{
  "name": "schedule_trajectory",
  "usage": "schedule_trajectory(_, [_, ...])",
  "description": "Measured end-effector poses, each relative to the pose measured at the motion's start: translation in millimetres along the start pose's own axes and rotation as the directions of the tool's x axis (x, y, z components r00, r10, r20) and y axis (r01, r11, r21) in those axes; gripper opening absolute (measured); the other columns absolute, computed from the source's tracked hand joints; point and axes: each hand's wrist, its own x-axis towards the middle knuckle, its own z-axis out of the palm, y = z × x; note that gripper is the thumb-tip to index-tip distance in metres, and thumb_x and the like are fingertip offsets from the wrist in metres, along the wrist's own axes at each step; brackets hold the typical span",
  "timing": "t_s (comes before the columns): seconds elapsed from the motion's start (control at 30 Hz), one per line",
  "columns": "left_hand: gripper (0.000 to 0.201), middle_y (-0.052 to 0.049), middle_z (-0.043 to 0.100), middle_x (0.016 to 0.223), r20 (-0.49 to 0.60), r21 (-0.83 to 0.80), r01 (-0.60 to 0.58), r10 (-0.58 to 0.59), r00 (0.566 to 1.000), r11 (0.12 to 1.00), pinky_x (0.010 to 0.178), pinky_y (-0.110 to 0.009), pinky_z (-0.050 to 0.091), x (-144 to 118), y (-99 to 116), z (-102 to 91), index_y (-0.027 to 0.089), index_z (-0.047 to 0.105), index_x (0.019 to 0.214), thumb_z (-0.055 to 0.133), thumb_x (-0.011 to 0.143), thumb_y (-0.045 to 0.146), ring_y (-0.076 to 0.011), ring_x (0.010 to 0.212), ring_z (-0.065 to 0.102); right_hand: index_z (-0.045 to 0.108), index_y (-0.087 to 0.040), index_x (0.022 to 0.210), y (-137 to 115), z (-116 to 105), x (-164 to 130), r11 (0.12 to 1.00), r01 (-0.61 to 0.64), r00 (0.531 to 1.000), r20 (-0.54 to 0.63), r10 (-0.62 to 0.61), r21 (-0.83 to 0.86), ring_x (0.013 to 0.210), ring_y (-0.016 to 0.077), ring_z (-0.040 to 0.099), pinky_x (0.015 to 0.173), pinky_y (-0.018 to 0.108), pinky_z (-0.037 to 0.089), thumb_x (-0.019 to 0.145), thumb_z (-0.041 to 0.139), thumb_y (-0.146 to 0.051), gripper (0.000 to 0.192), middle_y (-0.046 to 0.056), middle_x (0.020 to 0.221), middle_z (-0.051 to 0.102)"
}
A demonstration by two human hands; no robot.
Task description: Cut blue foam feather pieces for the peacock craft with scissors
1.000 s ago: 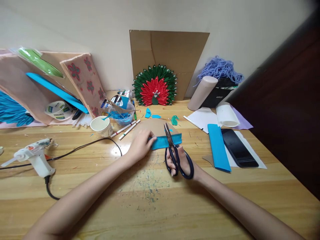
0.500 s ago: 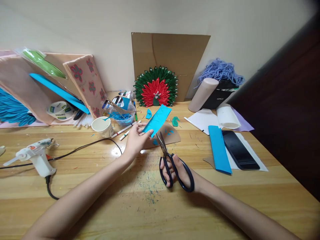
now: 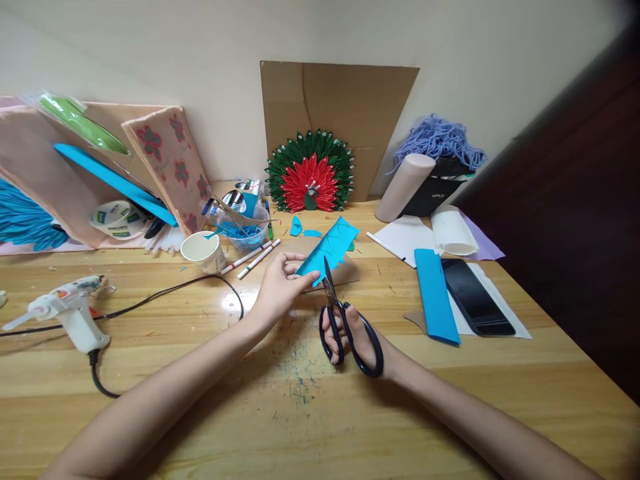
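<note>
My left hand pinches the near end of a blue paper strip with pencil-like lines drawn across it. Black-handled scissors are in my right hand, fingers through the loops. Their blades overlap the lower edge of the strip near my left thumb; whether they are cutting into it I cannot tell. Beneath the strip lies a brown cardboard piece, mostly hidden, with small blue scraps at the strip's edge. Blue cut pieces rest just beyond.
A glue gun with its cord lies left, near a paper cup and markers. A red-and-green peacock craft leans on cardboard at the back. To the right are a folded blue sheet and a phone.
The blue strip has shifted right, over the cardboard, and now meets the scissors. The blades, apart before, have come closer together. My left hand has moved slightly right.
</note>
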Motion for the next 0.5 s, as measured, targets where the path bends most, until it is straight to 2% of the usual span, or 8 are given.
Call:
schedule_trajectory(0.17, [0.040,-0.001,0.069,0.074,-0.012,-0.006,0.053,-0.053,0.999,0.999,0.061,-0.023,0.052,-1,3,2.1,0.014,0.048,0.093,0.075,0.064,0.016,-0.0099,0.058,0.064,0.043,-0.019,0.078,1,1,-1,1.000,-0.022,1.000,-0.014,0.022,0.001,0.039,0.0096,0.046,0.042,0.023,0.038,0.055,0.031,-0.090,0.076,-0.007,0.048,0.044])
schedule_trajectory(0.27, [0.037,-0.001,0.069,0.073,-0.030,0.004,0.073,-0.073,0.997,0.997,0.061,-0.022,0.052,-1,4,1.9,0.014,0.048,0.093,0.074,0.066,0.014,-0.0097,0.058,0.064,0.043,-0.019,0.079,4,-1,1,1.000,-0.018,0.999,-0.032,0.018,-0.023,0.037,0.0086,0.043,0.038,0.021,0.035,0.054,0.035,-0.090,0.075,-0.008,0.048,0.043])
schedule_trajectory(0.5, [0.035,-0.002,0.068,0.070,-0.067,0.012,0.063,-0.062,0.996,0.998,0.060,-0.024,0.053,1,5,0.0,0.013,0.049,0.096,0.071,0.069,0.014,-0.0115,0.057,0.065,0.042,-0.021,0.080,15,-5,5,1.000,-0.005,1.000,-0.016,0.004,-0.003,0.035,0.0061,0.036,0.034,0.018,0.034,0.056,0.046,-0.085,0.068,-0.010,0.046,0.037])
